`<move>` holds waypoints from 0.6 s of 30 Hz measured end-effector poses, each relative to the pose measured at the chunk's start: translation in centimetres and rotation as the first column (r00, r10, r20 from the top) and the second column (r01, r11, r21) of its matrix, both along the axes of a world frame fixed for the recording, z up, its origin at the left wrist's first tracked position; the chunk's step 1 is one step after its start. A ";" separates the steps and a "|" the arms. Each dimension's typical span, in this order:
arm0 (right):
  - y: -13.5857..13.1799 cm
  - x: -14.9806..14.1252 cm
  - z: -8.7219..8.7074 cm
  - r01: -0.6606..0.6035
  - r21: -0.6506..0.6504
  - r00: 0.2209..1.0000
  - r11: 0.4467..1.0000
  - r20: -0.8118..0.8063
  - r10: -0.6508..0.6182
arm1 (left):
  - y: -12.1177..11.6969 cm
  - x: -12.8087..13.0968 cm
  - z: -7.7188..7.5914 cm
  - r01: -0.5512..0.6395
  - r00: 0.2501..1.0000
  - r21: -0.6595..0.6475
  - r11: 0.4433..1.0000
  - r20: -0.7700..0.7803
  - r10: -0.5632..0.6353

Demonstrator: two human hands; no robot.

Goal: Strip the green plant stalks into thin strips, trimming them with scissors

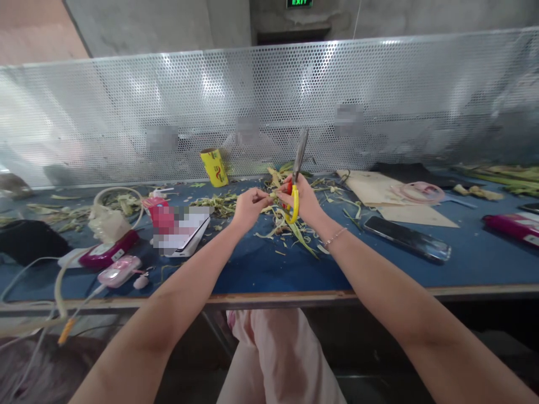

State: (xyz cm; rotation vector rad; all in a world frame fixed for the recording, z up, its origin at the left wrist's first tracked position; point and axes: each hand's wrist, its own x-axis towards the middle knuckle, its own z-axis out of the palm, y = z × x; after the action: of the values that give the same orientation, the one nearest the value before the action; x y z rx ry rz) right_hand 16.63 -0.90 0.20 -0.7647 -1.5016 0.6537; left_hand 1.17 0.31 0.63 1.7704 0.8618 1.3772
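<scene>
Over the blue tabletop, my left hand is closed in a pinch, its fingertips meeting those of my other hand. A small pale green strip of plant shows at the pinch, partly hidden by the fingers. My right hand grips a pair of scissors with yellow and red handles; the grey blades point up and away from me. Its thumb and forefinger reach toward the left fingertips. Beneath and behind both hands lie cut leaf strips and husk-like scraps.
A perforated metal screen stands along the back, with a yellow roll before it. To the left are a propped phone, a magenta box and cables. A dark phone, cardboard and another magenta box lie right.
</scene>
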 end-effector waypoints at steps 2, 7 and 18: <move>0.1 0.1 -0.1 -0.009 -0.001 1.000 1.000 0.019 0.009 | 0.0 0.0 0.1 -0.013 1.000 0.004 1.000 -0.009 0.013; 0.5 0.1 -0.2 0.011 0.000 1.000 1.000 0.013 -0.011 | -0.4 0.3 0.2 -0.077 0.995 0.007 0.997 -0.061 0.077; -0.3 -0.2 0.3 0.092 -0.028 0.994 0.995 0.055 -0.090 | -0.3 0.7 -0.4 0.125 0.983 -0.125 0.984 0.151 -0.105</move>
State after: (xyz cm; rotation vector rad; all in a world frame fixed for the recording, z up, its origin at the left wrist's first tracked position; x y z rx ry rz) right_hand 16.43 -1.19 0.50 -0.8752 -1.4995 0.5933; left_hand 1.84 0.04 0.21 1.5733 0.7442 1.3224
